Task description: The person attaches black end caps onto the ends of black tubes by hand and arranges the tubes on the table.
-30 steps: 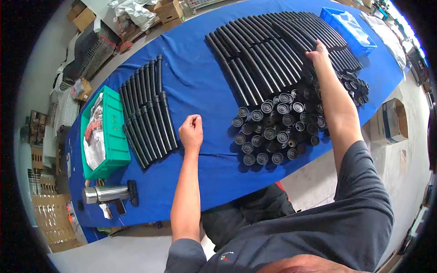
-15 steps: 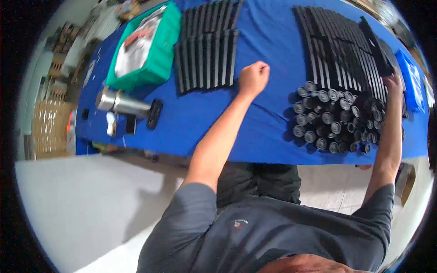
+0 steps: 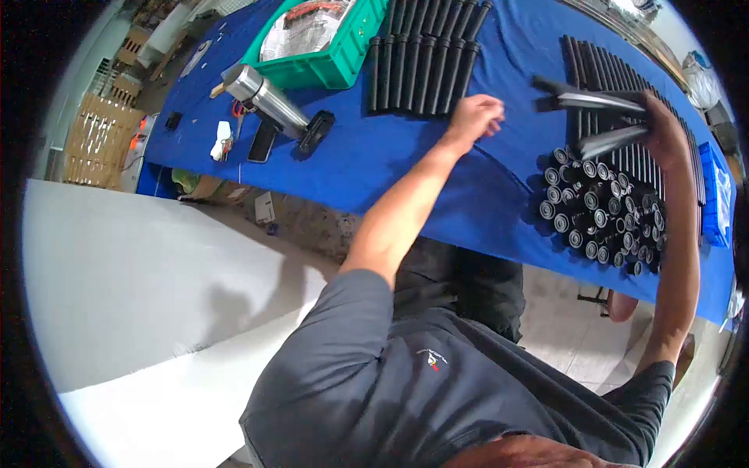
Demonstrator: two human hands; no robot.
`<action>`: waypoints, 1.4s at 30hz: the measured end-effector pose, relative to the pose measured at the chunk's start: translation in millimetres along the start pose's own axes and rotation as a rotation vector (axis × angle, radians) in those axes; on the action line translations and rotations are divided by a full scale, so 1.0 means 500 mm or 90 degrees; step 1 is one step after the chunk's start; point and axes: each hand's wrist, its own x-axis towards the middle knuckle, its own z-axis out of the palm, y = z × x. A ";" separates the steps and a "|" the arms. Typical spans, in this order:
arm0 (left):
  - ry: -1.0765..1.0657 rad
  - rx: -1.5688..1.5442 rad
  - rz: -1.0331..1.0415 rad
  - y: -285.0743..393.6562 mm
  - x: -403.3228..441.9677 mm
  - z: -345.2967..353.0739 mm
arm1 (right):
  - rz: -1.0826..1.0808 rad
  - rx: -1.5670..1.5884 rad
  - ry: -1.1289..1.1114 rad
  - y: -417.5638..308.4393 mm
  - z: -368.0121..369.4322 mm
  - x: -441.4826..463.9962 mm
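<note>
My right hand (image 3: 663, 129) grips several black tubes (image 3: 601, 103) by one end. They point left and are blurred, above the rows of black tubes (image 3: 601, 66) lying at the right of the table. My left hand (image 3: 477, 118) hovers over the blue cloth with its fingers partly curled and apart, and nothing shows in it. Just up and left of it lie two rows of black tubes with collared ends (image 3: 429, 70). Below the right rows is a pile of round-ended black parts (image 3: 601, 210).
A green crate (image 3: 335, 66) with plastic-wrapped contents stands at the upper left. Near it are a steel flask (image 3: 269, 97), a phone (image 3: 262, 143) and a black object (image 3: 316, 131). A blue tray (image 3: 714, 195) is at the far right of the blue table (image 3: 374, 164).
My right hand has lifted several tubes off the right rows and swung them leftward. My left hand has loosened from a fist. The whole view has shifted.
</note>
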 end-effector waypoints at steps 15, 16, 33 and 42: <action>0.281 0.150 0.093 0.099 -0.416 -0.354 | 0.161 -0.181 -0.321 0.339 0.689 0.104; 0.265 0.201 0.121 0.081 -0.411 -0.353 | 0.145 -0.200 -0.335 0.342 0.707 0.112; 0.046 0.812 0.110 0.105 -0.427 -0.189 | -0.214 -0.439 -0.262 0.422 0.751 0.181; -0.016 0.698 0.124 0.093 -0.426 -0.250 | -0.210 -0.374 -0.332 0.433 0.726 0.184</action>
